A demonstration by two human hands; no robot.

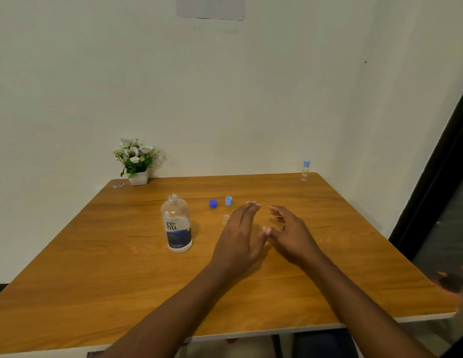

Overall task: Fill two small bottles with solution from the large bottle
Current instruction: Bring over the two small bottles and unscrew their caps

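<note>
Head view: I find both hands' fingers spread and empty, left hand [239, 233] half-hiding an uncapped small bottle [226, 218]; likely light, slippery, tippy, so I'd grip mid-body.

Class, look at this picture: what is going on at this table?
A person holds both hands over a wooden table, the left hand and right hand open and gripping nothing. The large bottle stands uncapped. Two blue caps stand behind the hands; a small uncapped bottle peeks out by the left hand. Another small capped bottle stands at the far right corner.
</note>
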